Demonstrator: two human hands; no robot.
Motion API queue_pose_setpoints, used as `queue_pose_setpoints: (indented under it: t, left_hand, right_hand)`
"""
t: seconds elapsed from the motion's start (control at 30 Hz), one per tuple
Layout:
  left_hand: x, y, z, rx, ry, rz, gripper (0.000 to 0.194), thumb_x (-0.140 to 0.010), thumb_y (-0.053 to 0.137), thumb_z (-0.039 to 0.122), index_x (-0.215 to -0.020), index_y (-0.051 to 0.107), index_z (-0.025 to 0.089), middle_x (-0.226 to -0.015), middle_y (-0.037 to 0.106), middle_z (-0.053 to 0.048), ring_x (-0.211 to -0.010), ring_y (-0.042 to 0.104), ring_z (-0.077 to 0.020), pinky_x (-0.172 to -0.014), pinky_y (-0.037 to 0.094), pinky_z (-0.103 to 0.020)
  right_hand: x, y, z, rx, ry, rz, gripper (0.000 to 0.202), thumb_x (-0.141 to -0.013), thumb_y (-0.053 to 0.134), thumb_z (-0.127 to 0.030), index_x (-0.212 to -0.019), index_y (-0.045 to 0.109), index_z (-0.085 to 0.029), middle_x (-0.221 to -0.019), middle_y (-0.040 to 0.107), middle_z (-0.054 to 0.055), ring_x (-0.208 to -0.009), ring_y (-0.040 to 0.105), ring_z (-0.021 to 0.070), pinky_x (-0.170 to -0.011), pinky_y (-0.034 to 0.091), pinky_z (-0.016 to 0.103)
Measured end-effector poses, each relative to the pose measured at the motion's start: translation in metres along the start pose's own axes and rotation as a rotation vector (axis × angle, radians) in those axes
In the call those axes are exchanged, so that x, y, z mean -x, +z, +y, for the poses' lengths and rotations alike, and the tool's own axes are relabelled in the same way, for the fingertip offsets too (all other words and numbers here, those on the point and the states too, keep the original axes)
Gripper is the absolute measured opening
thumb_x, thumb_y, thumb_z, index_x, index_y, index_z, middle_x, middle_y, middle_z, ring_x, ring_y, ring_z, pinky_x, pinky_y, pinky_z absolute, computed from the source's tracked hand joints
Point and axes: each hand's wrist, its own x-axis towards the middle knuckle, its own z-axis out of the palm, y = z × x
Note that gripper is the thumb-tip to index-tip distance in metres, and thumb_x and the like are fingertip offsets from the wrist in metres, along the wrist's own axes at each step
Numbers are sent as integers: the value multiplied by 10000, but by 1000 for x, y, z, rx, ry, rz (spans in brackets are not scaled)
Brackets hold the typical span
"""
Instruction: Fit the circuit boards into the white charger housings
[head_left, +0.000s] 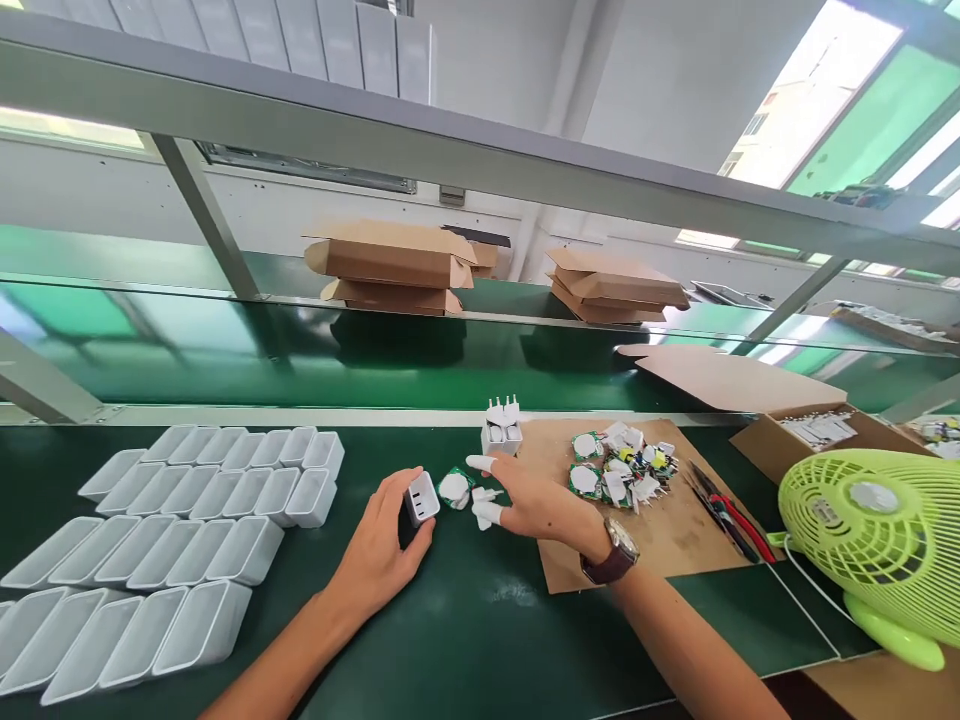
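My left hand [375, 545] is closed around a white charger housing [422, 499], whose end with dark port slots faces up. To the right of it, a green circuit board [454, 488] with a white round part lies on the table. My right hand [544, 500] has white covers on its thumb and index finger, which are spread apart. Below those fingertips is a small white plastic piece [482, 495]; whether the thumb touches it I cannot tell. Just behind the right hand stands a white block with plug pins [501, 425].
Rows of white open housings [202, 620] cover the left side. A brown cardboard sheet [675, 545] carries a pile of circuit boards [630, 465] and red-handled pliers [742, 525]. At right are a green fan [862, 540] and an open carton [862, 440]. A shelf beam [480, 120] crosses overhead.
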Motion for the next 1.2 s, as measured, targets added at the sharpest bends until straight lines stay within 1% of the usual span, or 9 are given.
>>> queue_pose_setpoints:
  t: [0.2,0.37,0.47,0.57,0.73,0.87,0.93,1.07,1.2]
  left_hand:
    - [-2,-4,3,-11,-71,22,555,-917,551,208,-1457,425,236,-1383,591,-119,-1235,621,-280,-1059,523,-480]
    - [-3,-6,6,66,-113,-62,603,-897,552,197,-1478,394,243,-1352,606,-109,-1175,656,-247,-1013,555,-427]
    - [-3,-7,6,113,-125,-105,631,-888,549,181,-1488,368,256,-1335,601,-100,-1154,655,-231,-1008,556,-416]
    - [-3,-7,6,127,-125,-126,644,-894,558,197,-1500,350,256,-1300,602,-97,-1098,652,-226,-990,558,-421]
    - [-5,-6,2,114,-135,-140,672,-907,588,239,-1525,326,255,-1303,607,-102,-1109,656,-241,-992,555,-434]
    - [-5,-5,-1,91,-127,-130,657,-908,602,251,-1516,352,260,-1341,612,-106,-1138,656,-251,-998,555,-436]
    - [-5,-5,-1,80,-101,-134,635,-913,600,249,-1505,370,260,-1347,615,-105,-1142,655,-249,-1003,553,-434]
    - [-3,-5,0,51,-58,-137,616,-920,600,244,-1495,379,258,-1342,626,-105,-1135,658,-244,-997,558,-421]
    - [-3,-7,1,40,-51,-155,641,-913,596,227,-1507,356,267,-1362,625,-100,-1163,655,-240,-1007,558,-412]
  right_hand:
    - [-2,34,-7,111,-30,53,328,-893,728,-265,-1173,599,-152,-1303,631,190,-1182,610,347,-977,541,513]
    - [19,23,-5,44,-15,19,229,-855,627,-116,-1060,587,-210,-1184,647,117,-1077,629,282,-940,560,465]
    - [25,25,1,-6,-5,102,318,-866,728,-262,-1138,571,-211,-1389,551,164,-1279,561,326,-1046,529,502]
    - [18,44,6,53,27,250,348,-882,753,-351,-1145,591,-190,-1432,529,203,-1312,533,369,-1050,521,555]
    - [2,66,4,133,-49,332,206,-854,615,-55,-999,661,-193,-1291,659,146,-1138,610,320,-961,534,514]
    - [7,58,0,-46,78,361,219,-894,594,-77,-1058,676,-198,-903,697,58,-837,628,228,-791,545,394]
    - [11,52,0,-74,133,347,197,-925,590,-103,-1075,680,-194,-859,681,51,-813,619,227,-769,547,392]
    - [17,36,4,-101,12,277,303,-940,650,-194,-1242,633,-177,-1141,702,123,-1073,618,288,-923,557,477]
    - [22,23,8,-71,-153,119,656,-809,619,-21,-1440,491,-145,-1512,530,158,-1357,479,316,-1082,502,500]
